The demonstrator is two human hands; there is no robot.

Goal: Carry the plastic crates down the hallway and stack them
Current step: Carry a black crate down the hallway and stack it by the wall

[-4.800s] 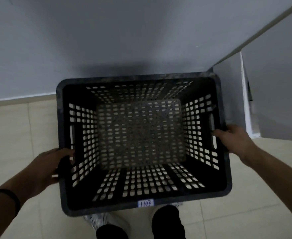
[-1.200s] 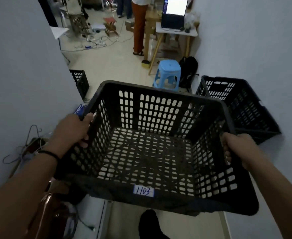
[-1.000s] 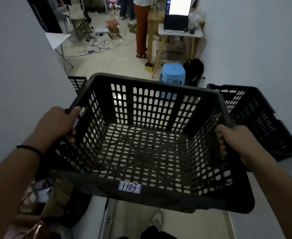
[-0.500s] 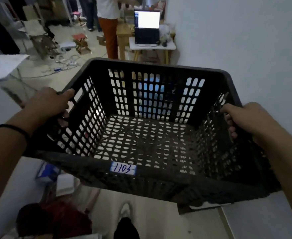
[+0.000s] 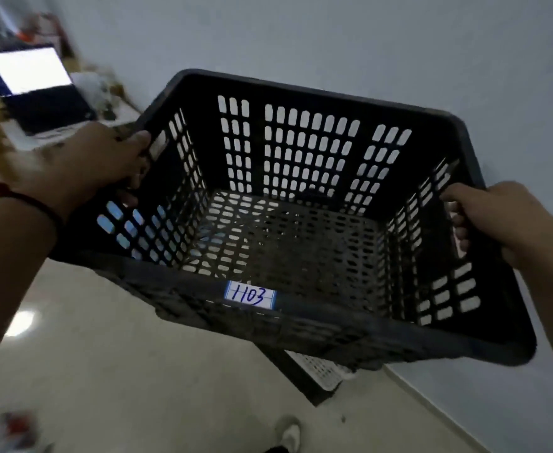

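Observation:
I hold a black perforated plastic crate [image 5: 301, 325] in the air in front of me, tilted down to the right. A white label reading 1103 [image 5: 250, 294] sits on its near rim. My left hand [image 5: 102, 161] grips the left handle slot, and my right hand [image 5: 497, 220] grips the right one. The crate is empty. Under its near right corner, a corner of a second black crate [image 5: 304, 374] shows on the floor beside the wall; the rest of it is hidden.
A plain grey wall [image 5: 366, 44] fills the view ahead and to the right. An open laptop [image 5: 30, 86] stands on a small table at the upper left. Pale tiled floor [image 5: 121, 371] lies below, with my shoe [image 5: 290, 434] at the bottom edge.
I have turned right toward the wall. The held crate now hangs over the second crate on the floor. The room, person and stool have slid out of view to the left.

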